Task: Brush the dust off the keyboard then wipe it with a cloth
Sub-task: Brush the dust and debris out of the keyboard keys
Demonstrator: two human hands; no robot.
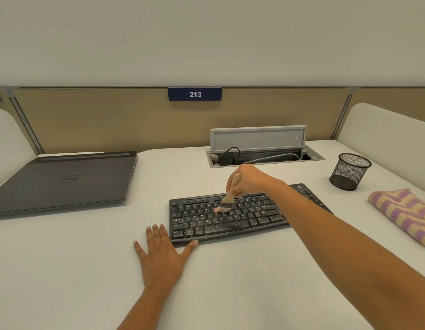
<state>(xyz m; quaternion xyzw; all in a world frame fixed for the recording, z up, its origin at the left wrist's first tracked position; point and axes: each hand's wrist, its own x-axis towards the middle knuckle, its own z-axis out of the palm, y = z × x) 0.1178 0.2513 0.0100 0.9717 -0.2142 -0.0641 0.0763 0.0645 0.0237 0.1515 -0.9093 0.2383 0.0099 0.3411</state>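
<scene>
A black keyboard (206, 222) lies on the white desk, its keys speckled with pale dust. My right hand (248, 181) grips the wooden handle of a small paintbrush (227, 201), whose bristles touch the upper middle keys. My left hand (160, 252) rests flat on the desk with fingers spread, the thumb tip against the keyboard's front left corner. A folded cloth with purple and yellow stripes (405, 214) lies on the desk to the right of the keyboard.
A closed dark laptop (63, 182) sits at the back left. A black mesh pen cup (349, 171) stands at the back right. Behind the keyboard a cable box (263, 156) is set into the desk, its lid raised, before the partition.
</scene>
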